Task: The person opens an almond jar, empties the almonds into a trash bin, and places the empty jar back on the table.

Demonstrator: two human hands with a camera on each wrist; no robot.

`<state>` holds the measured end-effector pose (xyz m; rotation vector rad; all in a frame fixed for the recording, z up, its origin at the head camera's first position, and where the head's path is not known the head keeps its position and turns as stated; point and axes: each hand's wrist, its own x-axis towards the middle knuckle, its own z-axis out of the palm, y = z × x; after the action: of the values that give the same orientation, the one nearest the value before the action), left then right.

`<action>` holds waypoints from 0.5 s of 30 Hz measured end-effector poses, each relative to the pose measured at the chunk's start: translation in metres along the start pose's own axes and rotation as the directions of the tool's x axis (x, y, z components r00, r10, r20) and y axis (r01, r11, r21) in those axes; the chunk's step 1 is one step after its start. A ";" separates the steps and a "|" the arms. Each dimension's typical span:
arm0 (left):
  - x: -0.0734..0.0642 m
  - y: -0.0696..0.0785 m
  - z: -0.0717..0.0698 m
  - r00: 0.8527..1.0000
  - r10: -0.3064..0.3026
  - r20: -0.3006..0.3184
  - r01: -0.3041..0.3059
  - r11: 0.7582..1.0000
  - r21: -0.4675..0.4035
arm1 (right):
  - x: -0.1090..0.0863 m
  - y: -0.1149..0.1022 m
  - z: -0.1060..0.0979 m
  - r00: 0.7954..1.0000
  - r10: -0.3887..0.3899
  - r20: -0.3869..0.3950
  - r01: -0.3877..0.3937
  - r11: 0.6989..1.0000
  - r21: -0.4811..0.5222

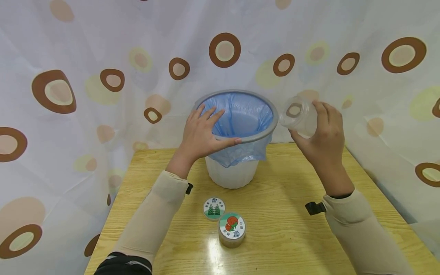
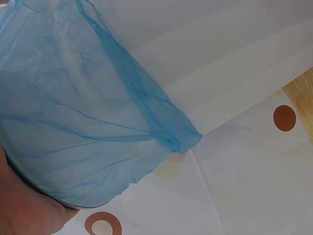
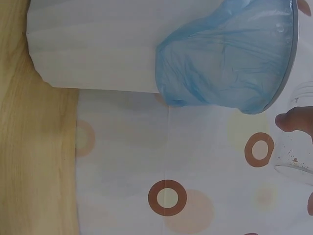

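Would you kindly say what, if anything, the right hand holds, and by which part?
The right hand holds a clear jar by its side wall.

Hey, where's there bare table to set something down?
Widest: the table between the tomato-labelled jar and right sleeve. Smaller: between the left sleeve and the table's left edge. Crowded: the middle, where that jar and a round lid sit before the bin.

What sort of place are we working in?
Probably a makeshift indoor work corner, perhaps staged: a wood-grain table stands close to a circle-patterned hanging sheet, and a white bin with a blue liner sits on the tabletop.
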<state>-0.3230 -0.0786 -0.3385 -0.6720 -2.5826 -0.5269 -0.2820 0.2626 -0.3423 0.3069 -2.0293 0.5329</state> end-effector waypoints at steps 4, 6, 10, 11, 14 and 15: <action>0.000 0.000 0.001 1.000 0.000 0.001 0.000 1.000 0.001 | -0.007 0.004 0.001 1.000 0.016 -0.012 -0.016 1.000 0.007; 0.000 0.000 0.001 1.000 0.000 0.002 0.000 1.000 0.000 | -0.011 0.005 0.002 1.000 0.023 -0.018 -0.023 1.000 0.008; 0.000 0.000 0.001 1.000 0.001 0.000 -0.001 1.000 -0.002 | -0.019 0.006 0.004 0.999 0.049 -0.020 -0.048 0.999 0.017; 0.001 0.000 0.001 1.000 0.002 -0.001 -0.002 1.000 -0.003 | -0.021 0.007 0.004 0.998 0.055 -0.014 -0.055 0.998 0.015; 0.000 -0.001 0.001 1.000 0.001 -0.002 -0.001 1.000 -0.007 | -0.029 0.009 0.005 0.997 0.078 -0.003 -0.078 0.997 0.020; 0.000 0.000 0.001 1.000 -0.001 -0.002 0.001 1.000 -0.008 | -0.032 0.010 0.006 0.996 0.084 0.001 -0.084 0.996 0.019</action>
<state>-0.3236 -0.0785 -0.3391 -0.6733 -2.5803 -0.5386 -0.2750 0.2681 -0.3747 0.2338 -2.0454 0.6049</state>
